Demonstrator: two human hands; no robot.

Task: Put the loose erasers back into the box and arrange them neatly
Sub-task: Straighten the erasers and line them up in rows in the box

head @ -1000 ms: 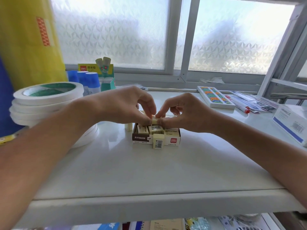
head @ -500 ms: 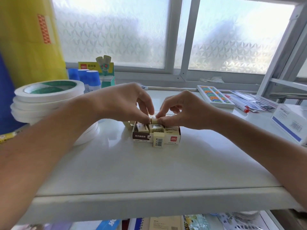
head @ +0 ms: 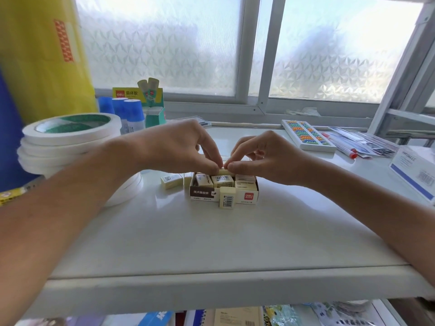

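At frame centre, the box (head: 223, 196) holds several cream erasers (head: 222, 180). The left hand (head: 174, 147) and right hand (head: 266, 158) pinch 1 eraser (head: 223, 171) above it. 1 loose eraser (head: 171, 181) lies left, another (head: 227, 197) stands in front, on the white shelf (head: 211, 243) below frosted windows (head: 164, 43).

The box (head: 247, 196) front reads "deli" on a red square and "美术橡皮擦" on brown; the glue carton (head: 128, 93) reads "deli 固体胶".
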